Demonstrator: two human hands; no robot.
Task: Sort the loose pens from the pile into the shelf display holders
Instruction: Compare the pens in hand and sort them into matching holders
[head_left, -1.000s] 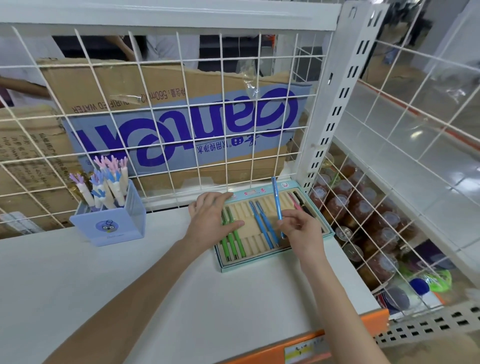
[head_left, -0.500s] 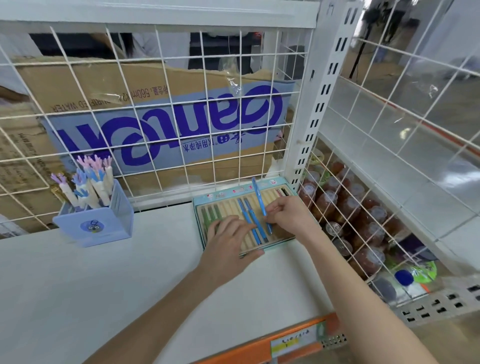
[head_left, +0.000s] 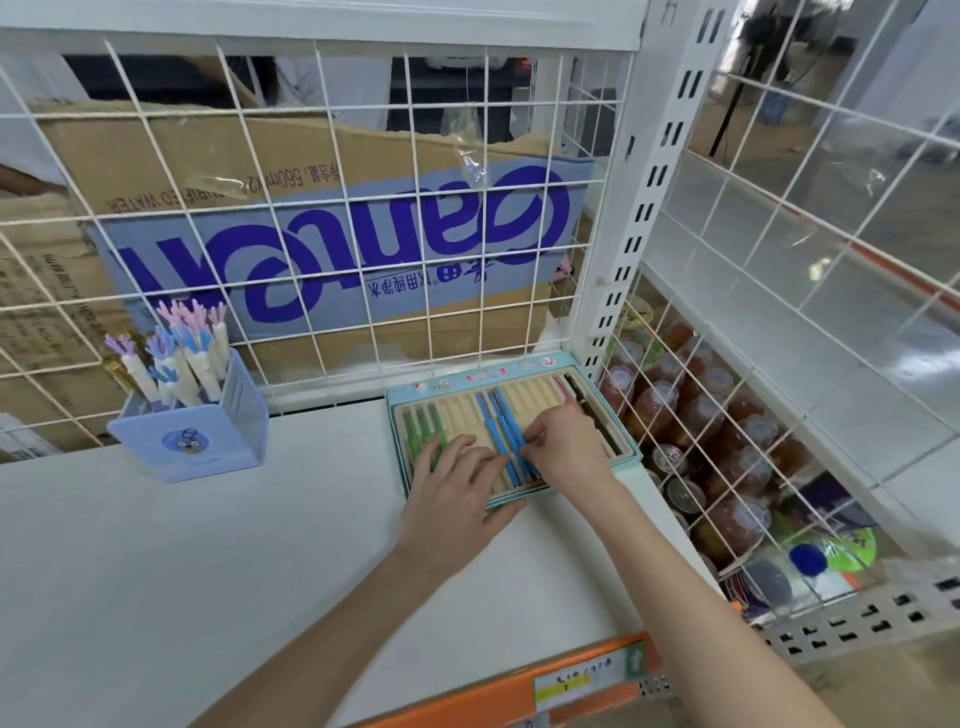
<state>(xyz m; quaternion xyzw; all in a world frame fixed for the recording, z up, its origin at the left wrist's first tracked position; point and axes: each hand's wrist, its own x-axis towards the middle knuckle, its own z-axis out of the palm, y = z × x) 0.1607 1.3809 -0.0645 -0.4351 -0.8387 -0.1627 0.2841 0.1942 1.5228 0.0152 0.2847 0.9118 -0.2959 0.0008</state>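
A light-blue slotted pen tray (head_left: 470, 387) lies flat at the back right of the white shelf. In its grooves lie three green pens (head_left: 422, 428) at the left, three blue pens (head_left: 497, 423) in the middle, and a pink pen (head_left: 562, 389) and a black pen (head_left: 581, 395) at the right. My right hand (head_left: 566, 444) pinches the rightmost blue pen low in its slot. My left hand (head_left: 457, 493) lies flat, fingers spread, on the tray's near left part, holding nothing.
A lilac pen holder (head_left: 202, 436) with several pastel pens stands at the left of the shelf (head_left: 182, 571). A white wire grid (head_left: 311, 218) backs the shelf, with cardboard boxes behind. A white upright (head_left: 634, 208) and a wire bin of bottles (head_left: 701, 441) sit at the right.
My right hand has lowered the raised blue pen into a slot beside the other two blue pens. My left hand slid from the tray's far left corner toward its near edge.
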